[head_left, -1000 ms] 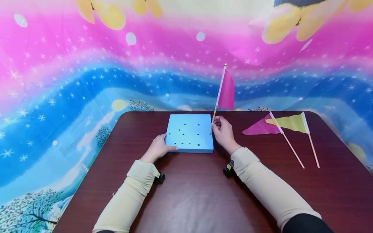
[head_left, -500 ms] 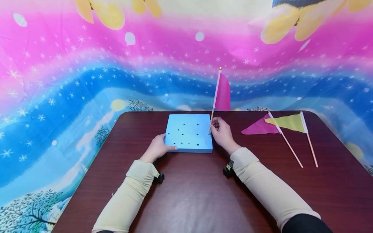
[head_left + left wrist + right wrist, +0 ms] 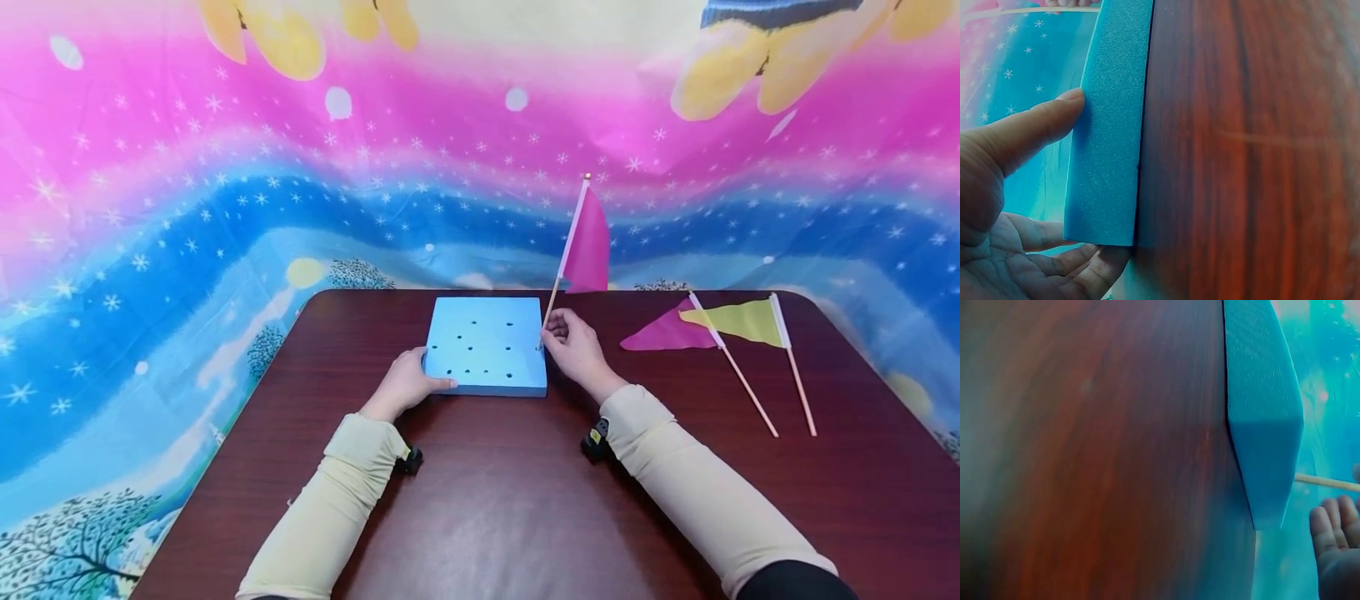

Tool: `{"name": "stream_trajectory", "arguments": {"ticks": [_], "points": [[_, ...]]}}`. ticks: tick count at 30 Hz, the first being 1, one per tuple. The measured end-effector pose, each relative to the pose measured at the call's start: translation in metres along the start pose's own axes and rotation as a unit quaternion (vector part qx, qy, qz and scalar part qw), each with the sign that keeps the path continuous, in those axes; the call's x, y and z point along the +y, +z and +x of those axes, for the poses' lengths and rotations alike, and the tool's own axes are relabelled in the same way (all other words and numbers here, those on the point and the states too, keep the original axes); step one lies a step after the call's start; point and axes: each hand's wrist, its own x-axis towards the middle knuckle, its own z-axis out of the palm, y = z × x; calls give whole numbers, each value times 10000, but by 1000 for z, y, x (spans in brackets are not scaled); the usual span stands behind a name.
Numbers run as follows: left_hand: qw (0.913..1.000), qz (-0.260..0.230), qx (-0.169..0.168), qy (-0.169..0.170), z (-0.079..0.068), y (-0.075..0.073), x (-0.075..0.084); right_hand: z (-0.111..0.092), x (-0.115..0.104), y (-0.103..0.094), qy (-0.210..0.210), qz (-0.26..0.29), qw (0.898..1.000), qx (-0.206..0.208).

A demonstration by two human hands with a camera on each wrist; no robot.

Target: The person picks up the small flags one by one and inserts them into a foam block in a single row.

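Head view: a magenta cloth flag on a slender wooden stick stood at the right edge of a square light-blue foam block pierced with holes. Its long axis rose steeply and leaned right, the gold-coloured tip uppermost; the lower end met the block's top face, to a depth that could not be told. The cloth hung right of the stick. The right hand pinched the stick low down, its forearm reaching in from the near right. The left hand, apart from the right, clasped the block's near left corner, thumb at the near edge. On the brown wooden table, farther right, lay a magenta triangular pennant and a yellow triangular pennant, both pointing left, the yellow overlapping the magenta.
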Motion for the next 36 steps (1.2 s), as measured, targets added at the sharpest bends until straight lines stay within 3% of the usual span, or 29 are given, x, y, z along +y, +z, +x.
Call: {"name": "stream_trajectory", "arguments": {"ticks": [5,17,36], "points": [[10000,-12,-3,17,0,0,0,-4,4,-11,162,-162,9992,-320],[10000,-19,-35,41,0,1,-2,-14,18,-50,352,-708,9947,-656],[9998,-199,-49,54,2,0,-5,-30,31,-103,607,-639,9959,-196]]}}
